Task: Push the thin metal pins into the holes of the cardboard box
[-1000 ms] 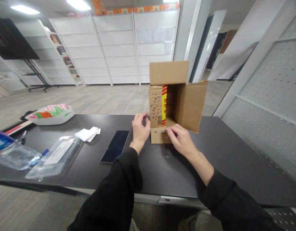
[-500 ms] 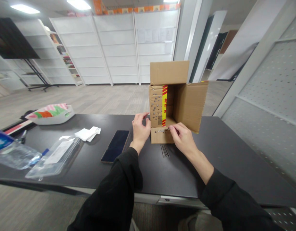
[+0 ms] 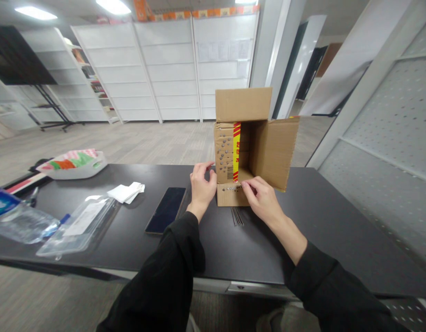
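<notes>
A cardboard box (image 3: 259, 143) stands on the table with its opening facing me and its flaps spread. Many small round nail heads dot its left flap (image 3: 224, 147), beside a yellow and red tape strip. More metal heads form a row along the lower flap (image 3: 230, 198). My left hand (image 3: 203, 186) rests against the box's left edge, thumb and forefinger apart. At the right end of that row, my right hand (image 3: 263, 198) pinches what looks like a thin nail, mostly hidden by the fingertips. Several long loose nails (image 3: 237, 216) lie just in front of the box.
Left of my hands lie a dark phone (image 3: 166, 210), white tissues (image 3: 127, 192) and a clear plastic case (image 3: 81, 226). Farther left are a water bottle (image 3: 21, 221) and a white basket (image 3: 77, 171) with coloured contents. A perforated panel (image 3: 389, 115) rises at the right.
My right fingertips have shifted slightly left along the lower flap, and less of the thin metal piece shows in front of them. My left hand and the box look unchanged.
</notes>
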The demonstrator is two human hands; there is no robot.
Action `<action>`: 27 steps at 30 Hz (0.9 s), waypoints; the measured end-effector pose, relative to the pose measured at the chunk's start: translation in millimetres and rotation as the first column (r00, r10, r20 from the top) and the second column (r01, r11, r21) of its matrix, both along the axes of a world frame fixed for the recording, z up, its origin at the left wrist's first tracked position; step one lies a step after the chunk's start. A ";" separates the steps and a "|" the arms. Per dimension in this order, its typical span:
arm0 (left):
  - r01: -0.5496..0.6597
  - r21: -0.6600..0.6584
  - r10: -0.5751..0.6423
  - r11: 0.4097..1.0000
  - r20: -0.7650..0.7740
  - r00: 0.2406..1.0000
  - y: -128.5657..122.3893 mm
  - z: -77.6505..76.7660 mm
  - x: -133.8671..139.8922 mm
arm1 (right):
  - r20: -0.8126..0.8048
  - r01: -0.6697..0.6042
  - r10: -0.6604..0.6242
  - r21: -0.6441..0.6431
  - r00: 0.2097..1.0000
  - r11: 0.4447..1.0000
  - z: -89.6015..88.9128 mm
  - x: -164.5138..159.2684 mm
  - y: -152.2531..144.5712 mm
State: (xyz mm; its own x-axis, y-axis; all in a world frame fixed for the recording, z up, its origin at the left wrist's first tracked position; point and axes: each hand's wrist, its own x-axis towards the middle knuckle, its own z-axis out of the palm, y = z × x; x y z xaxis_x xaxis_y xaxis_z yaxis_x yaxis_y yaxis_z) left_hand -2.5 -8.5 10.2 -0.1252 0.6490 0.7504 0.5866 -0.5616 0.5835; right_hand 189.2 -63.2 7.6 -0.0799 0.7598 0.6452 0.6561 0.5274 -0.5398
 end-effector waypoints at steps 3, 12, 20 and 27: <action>0.003 0.014 -0.003 1.000 -0.001 1.000 0.3 -0.4 -0.1 | 0.021 -0.012 0.011 0.005 1.000 1.000 0.9 -0.9 -0.7; 0.001 0.016 -0.001 1.000 0.002 1.000 0.1 -0.7 -0.1 | 0.053 -0.052 0.052 0.005 0.997 0.999 0.5 -0.8 -0.9; 0.008 0.027 -0.008 1.000 0.003 1.000 0.5 -1.1 0.1 | 0.083 -0.093 0.091 0.022 0.992 0.995 -1.3 -1.1 0.9; 0.012 0.017 -0.012 1.000 0.003 1.000 0.3 -0.8 -0.2 | 0.091 -0.090 0.089 0.006 0.992 0.996 -4.0 0.5 3.0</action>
State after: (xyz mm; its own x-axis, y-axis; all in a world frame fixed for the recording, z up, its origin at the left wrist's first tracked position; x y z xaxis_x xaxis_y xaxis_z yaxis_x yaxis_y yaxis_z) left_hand -2.6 -8.3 9.4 -0.1196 0.6376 0.7611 0.5781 -0.5785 0.5755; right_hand 189.7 -60.2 3.6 -0.2058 0.7408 0.6395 0.6520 0.5911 -0.4749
